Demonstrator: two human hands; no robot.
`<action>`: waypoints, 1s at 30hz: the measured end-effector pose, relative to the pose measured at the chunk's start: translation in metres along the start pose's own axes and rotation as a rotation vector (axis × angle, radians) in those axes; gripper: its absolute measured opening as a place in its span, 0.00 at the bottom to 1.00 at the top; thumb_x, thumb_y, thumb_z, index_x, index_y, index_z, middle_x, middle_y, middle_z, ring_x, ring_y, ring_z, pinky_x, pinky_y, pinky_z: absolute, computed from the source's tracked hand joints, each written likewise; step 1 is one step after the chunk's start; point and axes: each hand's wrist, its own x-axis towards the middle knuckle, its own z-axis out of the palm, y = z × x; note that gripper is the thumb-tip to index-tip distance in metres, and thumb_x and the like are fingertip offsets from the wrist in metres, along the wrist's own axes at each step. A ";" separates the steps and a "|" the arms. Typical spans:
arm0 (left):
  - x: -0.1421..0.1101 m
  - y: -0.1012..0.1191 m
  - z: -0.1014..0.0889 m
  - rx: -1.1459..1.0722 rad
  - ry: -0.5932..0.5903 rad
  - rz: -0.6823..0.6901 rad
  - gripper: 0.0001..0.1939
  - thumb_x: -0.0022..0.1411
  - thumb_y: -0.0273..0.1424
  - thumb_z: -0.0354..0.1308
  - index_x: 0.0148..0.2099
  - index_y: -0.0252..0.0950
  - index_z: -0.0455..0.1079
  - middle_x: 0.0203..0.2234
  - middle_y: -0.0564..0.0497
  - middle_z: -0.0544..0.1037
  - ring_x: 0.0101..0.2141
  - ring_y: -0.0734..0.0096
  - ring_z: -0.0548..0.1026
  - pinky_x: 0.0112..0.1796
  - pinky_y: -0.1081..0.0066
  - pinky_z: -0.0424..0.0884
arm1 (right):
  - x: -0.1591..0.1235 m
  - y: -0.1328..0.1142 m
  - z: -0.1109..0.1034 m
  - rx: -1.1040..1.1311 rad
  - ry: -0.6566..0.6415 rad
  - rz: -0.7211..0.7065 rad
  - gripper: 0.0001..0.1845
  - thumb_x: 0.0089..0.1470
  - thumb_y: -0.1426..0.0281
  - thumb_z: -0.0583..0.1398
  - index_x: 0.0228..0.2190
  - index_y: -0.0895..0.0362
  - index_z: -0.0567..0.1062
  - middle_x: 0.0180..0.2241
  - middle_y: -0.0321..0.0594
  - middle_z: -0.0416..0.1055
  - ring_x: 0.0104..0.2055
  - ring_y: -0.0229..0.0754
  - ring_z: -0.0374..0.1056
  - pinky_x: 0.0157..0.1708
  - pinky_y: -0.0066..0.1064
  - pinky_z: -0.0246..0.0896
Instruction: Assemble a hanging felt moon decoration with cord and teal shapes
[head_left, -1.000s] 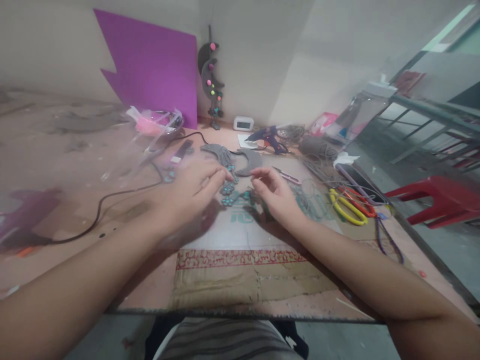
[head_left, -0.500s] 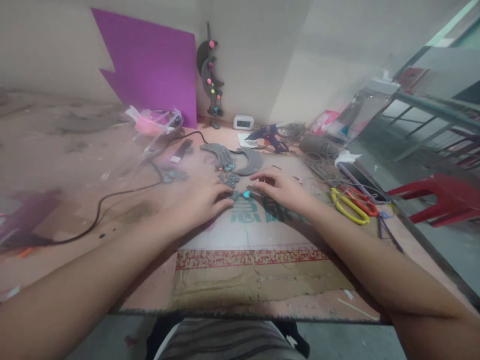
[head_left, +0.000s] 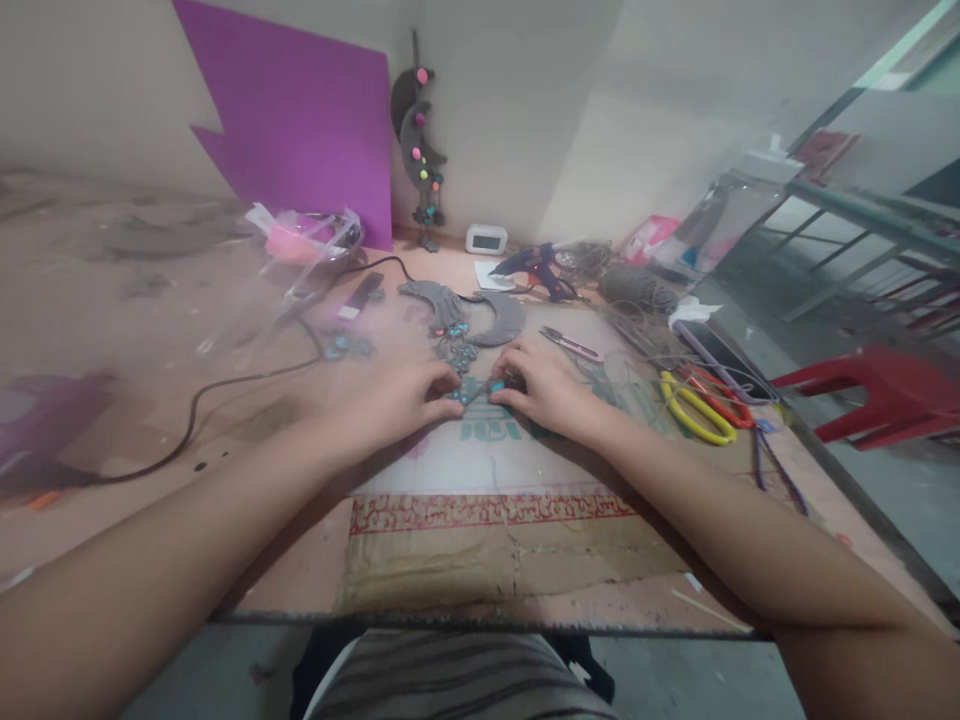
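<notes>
A small grey-and-turquoise ornament (head_left: 471, 390) was positioned between the hands, low over the bench (head_left: 300, 585). Its right end appeared pinched by the right hand (head_left: 551, 385); the left hand's (head_left: 405, 395) grip was narrow at the other end, but whether anything was held there could not be told. It was judged light, limp and easily tangled, best taken by its firmer beads. Something pink (head_left: 286, 242) was contained in clear plastic (head_left: 321, 236).

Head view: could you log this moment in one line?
left hand: at turquoise-and-grey ornament | right hand: at its other side | grip: unclear | grey crescent: beyond hands
</notes>
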 end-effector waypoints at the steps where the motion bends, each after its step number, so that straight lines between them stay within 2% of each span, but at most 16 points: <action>1: -0.001 0.001 -0.001 -0.020 0.001 -0.001 0.15 0.64 0.43 0.57 0.43 0.38 0.77 0.36 0.47 0.81 0.35 0.61 0.75 0.38 0.65 0.66 | 0.000 0.001 0.001 0.012 0.003 -0.001 0.08 0.54 0.71 0.67 0.35 0.56 0.73 0.40 0.42 0.68 0.45 0.46 0.64 0.47 0.38 0.60; 5: -0.003 0.006 -0.011 -0.029 0.105 -0.043 0.19 0.70 0.40 0.45 0.35 0.38 0.74 0.31 0.48 0.80 0.32 0.62 0.74 0.35 0.66 0.65 | 0.002 0.003 0.000 0.042 0.003 -0.024 0.05 0.56 0.70 0.66 0.32 0.56 0.74 0.39 0.42 0.70 0.45 0.47 0.65 0.48 0.39 0.60; 10: -0.003 0.005 -0.023 -0.030 0.332 -0.157 0.14 0.66 0.28 0.45 0.44 0.37 0.72 0.38 0.47 0.80 0.38 0.61 0.75 0.39 0.64 0.69 | 0.006 0.000 -0.014 0.015 -0.013 -0.060 0.04 0.58 0.72 0.62 0.32 0.54 0.79 0.38 0.43 0.77 0.44 0.48 0.68 0.50 0.44 0.59; 13: -0.004 0.005 -0.026 -0.103 0.403 -0.150 0.14 0.64 0.25 0.45 0.42 0.36 0.72 0.42 0.47 0.79 0.43 0.61 0.75 0.42 0.64 0.71 | 0.004 -0.007 -0.024 0.033 0.014 -0.036 0.08 0.58 0.75 0.60 0.35 0.54 0.81 0.37 0.42 0.79 0.42 0.48 0.71 0.46 0.42 0.62; 16: -0.005 0.010 -0.023 -0.249 0.336 -0.157 0.13 0.66 0.32 0.49 0.46 0.37 0.74 0.44 0.47 0.79 0.43 0.61 0.76 0.43 0.62 0.73 | 0.001 -0.018 -0.034 0.066 0.038 -0.036 0.11 0.58 0.74 0.59 0.38 0.52 0.82 0.37 0.40 0.80 0.40 0.47 0.73 0.44 0.40 0.64; 19: -0.006 0.018 -0.014 -0.434 0.218 -0.160 0.18 0.67 0.42 0.52 0.51 0.39 0.74 0.46 0.46 0.79 0.42 0.61 0.77 0.39 0.63 0.74 | -0.003 -0.033 -0.043 0.088 0.032 -0.091 0.12 0.60 0.73 0.58 0.40 0.51 0.82 0.38 0.41 0.80 0.41 0.47 0.73 0.44 0.40 0.65; 21: -0.007 0.021 -0.007 -0.524 0.182 -0.139 0.20 0.68 0.45 0.52 0.53 0.40 0.74 0.45 0.45 0.80 0.40 0.62 0.78 0.35 0.65 0.74 | -0.005 -0.042 -0.049 0.092 0.010 -0.120 0.14 0.61 0.73 0.57 0.41 0.51 0.81 0.40 0.42 0.80 0.43 0.48 0.73 0.45 0.41 0.65; 26: -0.009 0.023 0.005 -0.694 0.103 -0.167 0.23 0.67 0.50 0.52 0.53 0.40 0.74 0.35 0.46 0.80 0.25 0.69 0.74 0.22 0.69 0.65 | -0.009 -0.054 -0.054 0.074 0.021 -0.086 0.14 0.59 0.76 0.58 0.45 0.53 0.77 0.40 0.42 0.78 0.41 0.47 0.72 0.41 0.38 0.65; 28: -0.010 0.024 0.005 -0.712 0.127 -0.154 0.22 0.66 0.49 0.54 0.51 0.39 0.75 0.36 0.46 0.80 0.28 0.68 0.75 0.22 0.70 0.65 | -0.009 -0.054 -0.052 0.067 0.019 -0.109 0.11 0.59 0.75 0.58 0.42 0.54 0.76 0.38 0.42 0.78 0.41 0.46 0.72 0.41 0.37 0.64; 30: -0.011 0.025 0.003 -0.692 0.154 -0.121 0.19 0.65 0.47 0.57 0.48 0.39 0.76 0.39 0.45 0.81 0.33 0.64 0.77 0.25 0.69 0.69 | -0.009 -0.054 -0.051 0.061 0.025 -0.155 0.10 0.59 0.76 0.57 0.39 0.54 0.76 0.38 0.42 0.78 0.41 0.46 0.72 0.42 0.38 0.64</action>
